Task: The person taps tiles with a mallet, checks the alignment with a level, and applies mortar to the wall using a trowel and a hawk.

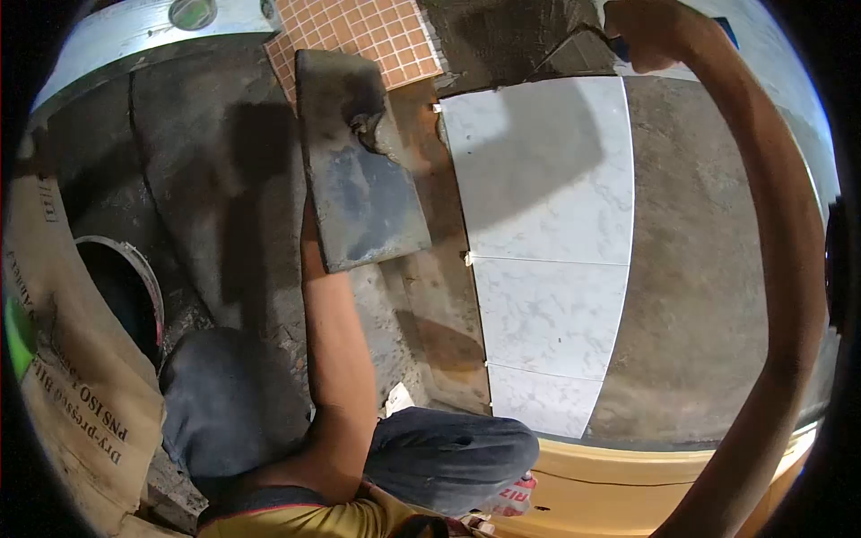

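A flat grey board (363,197) with a lump of wet mortar (377,134) at its right edge is held up at centre left. My left forearm (336,332) runs beneath it; the board hides my left hand, which supports it from below. At the upper right, my right hand (647,34) is closed round a tool whose blue parts show beside the fingers. Its blade is hard to make out. Dark wet mortar (493,40) lies left of that hand. Below are white marbled tiles (547,179) in a column with small white spacers at their left edge.
Orange mosaic tile (359,36) lies at the top, beside a pale level-like bar (117,45). A bucket (148,278) and printed cardboard (81,386) are at the left. Bare grey floor (691,269) extends right of the tiles; a yellow edge (628,475) runs along the bottom.
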A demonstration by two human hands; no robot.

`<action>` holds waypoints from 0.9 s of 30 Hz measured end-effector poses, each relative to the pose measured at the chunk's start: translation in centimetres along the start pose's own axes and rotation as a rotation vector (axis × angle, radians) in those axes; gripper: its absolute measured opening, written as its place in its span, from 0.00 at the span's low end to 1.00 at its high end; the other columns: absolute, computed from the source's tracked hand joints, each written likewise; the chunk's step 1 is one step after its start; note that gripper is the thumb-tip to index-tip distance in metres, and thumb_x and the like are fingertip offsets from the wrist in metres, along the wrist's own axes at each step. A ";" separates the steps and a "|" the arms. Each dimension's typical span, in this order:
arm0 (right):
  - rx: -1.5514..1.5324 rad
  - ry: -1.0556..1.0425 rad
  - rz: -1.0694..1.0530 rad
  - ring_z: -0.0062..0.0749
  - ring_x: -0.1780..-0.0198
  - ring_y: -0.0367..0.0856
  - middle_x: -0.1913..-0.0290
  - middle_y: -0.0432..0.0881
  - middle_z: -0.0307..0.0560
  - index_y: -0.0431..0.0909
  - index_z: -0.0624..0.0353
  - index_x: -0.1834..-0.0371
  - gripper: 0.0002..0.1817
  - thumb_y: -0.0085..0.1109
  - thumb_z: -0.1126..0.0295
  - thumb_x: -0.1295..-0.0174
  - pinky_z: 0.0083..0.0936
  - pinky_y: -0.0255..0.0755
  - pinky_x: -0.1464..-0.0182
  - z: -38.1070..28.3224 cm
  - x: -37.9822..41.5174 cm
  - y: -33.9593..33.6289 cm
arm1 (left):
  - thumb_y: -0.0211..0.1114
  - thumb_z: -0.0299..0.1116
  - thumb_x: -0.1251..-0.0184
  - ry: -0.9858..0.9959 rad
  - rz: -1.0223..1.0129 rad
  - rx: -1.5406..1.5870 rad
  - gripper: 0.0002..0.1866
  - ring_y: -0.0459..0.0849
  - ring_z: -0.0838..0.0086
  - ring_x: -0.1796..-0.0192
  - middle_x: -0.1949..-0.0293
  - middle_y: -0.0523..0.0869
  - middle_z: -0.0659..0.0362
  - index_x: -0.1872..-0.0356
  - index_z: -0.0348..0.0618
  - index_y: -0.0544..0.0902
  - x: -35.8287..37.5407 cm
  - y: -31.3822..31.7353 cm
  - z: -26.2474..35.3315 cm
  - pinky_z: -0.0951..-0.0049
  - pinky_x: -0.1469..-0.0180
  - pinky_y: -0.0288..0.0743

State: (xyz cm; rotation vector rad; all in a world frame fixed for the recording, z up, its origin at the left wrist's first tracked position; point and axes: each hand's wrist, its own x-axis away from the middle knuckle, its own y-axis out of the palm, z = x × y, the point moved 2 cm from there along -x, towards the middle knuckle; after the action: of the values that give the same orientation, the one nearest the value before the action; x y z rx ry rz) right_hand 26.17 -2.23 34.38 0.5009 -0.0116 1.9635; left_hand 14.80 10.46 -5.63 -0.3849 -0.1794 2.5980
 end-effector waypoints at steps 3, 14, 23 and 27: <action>0.010 0.070 -0.020 0.52 0.50 0.90 0.55 0.91 0.58 0.89 0.62 0.55 0.18 0.54 0.61 0.32 0.45 0.83 0.50 2.6 0.7 -0.2 | 0.50 0.44 0.15 -0.002 -0.009 -0.003 0.27 0.69 0.63 0.25 0.26 0.71 0.52 0.23 0.43 0.67 0.0 0.0 -0.1 0.63 0.22 0.60; 0.040 0.247 0.086 0.46 0.58 0.88 0.60 0.90 0.53 0.88 0.60 0.57 0.12 0.61 0.64 0.32 0.43 0.80 0.51 9.3 11.2 0.8 | 0.49 0.44 0.15 0.039 -0.089 -0.046 0.27 0.68 0.63 0.23 0.24 0.70 0.52 0.22 0.43 0.66 0.1 0.9 0.2 0.63 0.21 0.59; -1.304 0.260 0.521 0.63 0.55 0.83 0.58 0.85 0.61 0.81 0.55 0.46 0.18 0.69 0.73 0.40 0.48 0.77 0.52 -11.8 18.7 17.0 | 0.49 0.44 0.15 0.195 -0.116 -0.157 0.28 0.67 0.63 0.22 0.23 0.69 0.51 0.22 0.43 0.66 0.2 3.5 2.7 0.63 0.19 0.58; -1.804 0.172 0.624 0.64 0.57 0.82 0.58 0.83 0.63 0.76 0.61 0.47 0.19 0.68 0.72 0.40 0.48 0.76 0.53 -27.6 17.8 19.1 | 0.49 0.43 0.14 0.268 -0.128 -0.204 0.28 0.67 0.63 0.22 0.23 0.69 0.51 0.21 0.43 0.65 0.3 3.5 2.2 0.63 0.19 0.58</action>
State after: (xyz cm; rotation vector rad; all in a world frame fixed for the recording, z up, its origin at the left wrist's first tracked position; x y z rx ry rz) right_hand -6.14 11.15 19.54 -0.9504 -1.7814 1.7051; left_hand 12.28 7.52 -4.29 -0.7631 -0.3643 2.3801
